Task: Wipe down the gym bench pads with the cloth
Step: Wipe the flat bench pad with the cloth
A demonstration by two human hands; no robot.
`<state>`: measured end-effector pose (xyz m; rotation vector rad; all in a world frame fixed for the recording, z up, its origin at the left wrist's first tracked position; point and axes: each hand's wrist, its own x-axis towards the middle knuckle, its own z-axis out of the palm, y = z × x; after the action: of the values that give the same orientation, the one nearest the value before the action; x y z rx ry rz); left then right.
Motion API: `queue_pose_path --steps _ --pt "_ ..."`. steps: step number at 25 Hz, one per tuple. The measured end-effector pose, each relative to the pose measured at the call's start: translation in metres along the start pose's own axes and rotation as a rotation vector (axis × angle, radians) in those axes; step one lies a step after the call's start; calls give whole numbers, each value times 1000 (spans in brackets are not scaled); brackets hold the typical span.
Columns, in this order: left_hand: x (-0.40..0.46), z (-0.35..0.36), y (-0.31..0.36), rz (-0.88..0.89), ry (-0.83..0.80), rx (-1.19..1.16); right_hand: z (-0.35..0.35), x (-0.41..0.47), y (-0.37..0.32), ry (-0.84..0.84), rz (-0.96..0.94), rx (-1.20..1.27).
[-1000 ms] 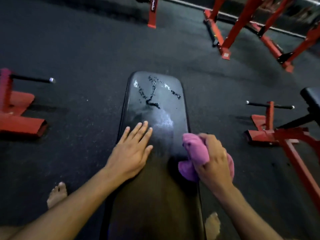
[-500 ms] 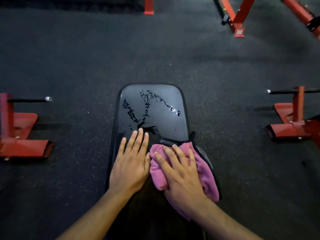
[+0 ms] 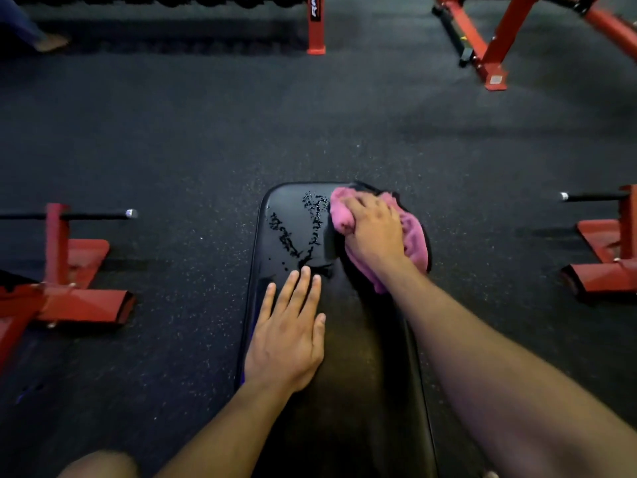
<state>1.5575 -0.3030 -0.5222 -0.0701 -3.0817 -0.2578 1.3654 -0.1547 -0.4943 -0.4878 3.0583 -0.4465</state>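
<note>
At the bottom of the frame a long black padded gym bench [image 3: 362, 391] runs up the centre, its rounded far end reaching mid-frame. Dark speckled rubber flooring [image 3: 193, 139] lies open on both long sides of the pad and beyond its far edge. The left hand [image 3: 287, 334] rests flat on the left half of the pad, fingers straight and together, holding nothing, its outer edge close to the pad's left border. Just past its fingertips, beads of liquid [image 3: 293, 236] streak the glossy surface in a rough V. The right hand [image 3: 374, 232] reaches further, fingers curled into a crumpled pink cloth [image 3: 415, 236] and pressing it on the pad's upper right corner. The cloth bulges out ahead of the knuckles and hangs over the pad's right edge; its left side touches the nearest droplets. At mid-left and mid-right, well apart from the bench, stand low red steel frames [image 3: 69, 298] with black pegs. More red uprights [image 3: 493, 60] occupy the upper right.
</note>
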Motion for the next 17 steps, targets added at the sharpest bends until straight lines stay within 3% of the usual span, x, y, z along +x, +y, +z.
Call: queue_pose_path --steps 6,8,13,17 --pt "1 -1 -2 18 -12 2 -2 -197 -21 -12 -111 46" --pt "2 -1 0 20 -12 8 0 -169 -14 4 -119 28" --pt "1 2 -1 2 -15 4 7 2 6 49 -65 -64" --pt "0 3 -1 5 -12 -3 -3 74 18 -9 -20 -41"
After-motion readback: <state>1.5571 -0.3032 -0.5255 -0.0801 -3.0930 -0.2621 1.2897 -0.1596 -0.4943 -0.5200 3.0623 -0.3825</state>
